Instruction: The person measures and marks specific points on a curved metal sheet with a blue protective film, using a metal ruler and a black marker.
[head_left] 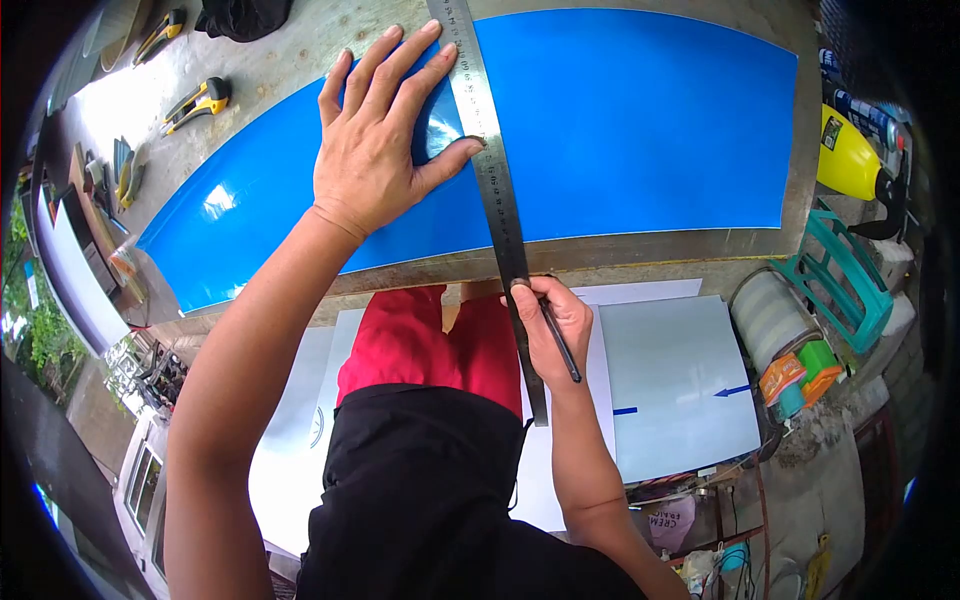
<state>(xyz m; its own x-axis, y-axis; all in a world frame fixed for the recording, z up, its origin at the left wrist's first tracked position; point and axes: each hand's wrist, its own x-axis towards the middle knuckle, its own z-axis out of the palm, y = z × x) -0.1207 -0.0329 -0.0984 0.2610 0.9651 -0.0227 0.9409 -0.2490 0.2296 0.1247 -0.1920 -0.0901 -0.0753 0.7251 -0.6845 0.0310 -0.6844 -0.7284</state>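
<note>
Closed tight around a thin black pen (562, 345), with the fingers of the right hand (552, 322) curled shut on it and the knuckles pressed against the near end of a long steel ruler (488, 170). Just below and to the right of that grip, white sheets (680, 385) with short blue marks, lying lower than the work surface. Directly beyond the grip, running up and away from it, the ruler's length laid across a glossy blue sheet (640, 130), crossing it from near edge to far edge. Under the sheet, a bare metal table (660, 250), its rim showing just above the grip. Farther up the ruler and to its left, the left hand (380, 150) spread flat and wide on the blue sheet, holding nothing, thumb tip touching the ruler's left edge, index fingertip close against it higher up. Well to the right of the grip, tape rolls (775, 320) beside a teal plastic rack (850, 285), and past those a yellow bottle (845, 155). Far off to the upper left, beyond the flat hand, two yellow-and-black utility knives (200, 100) on the table, off the sheet.
</note>
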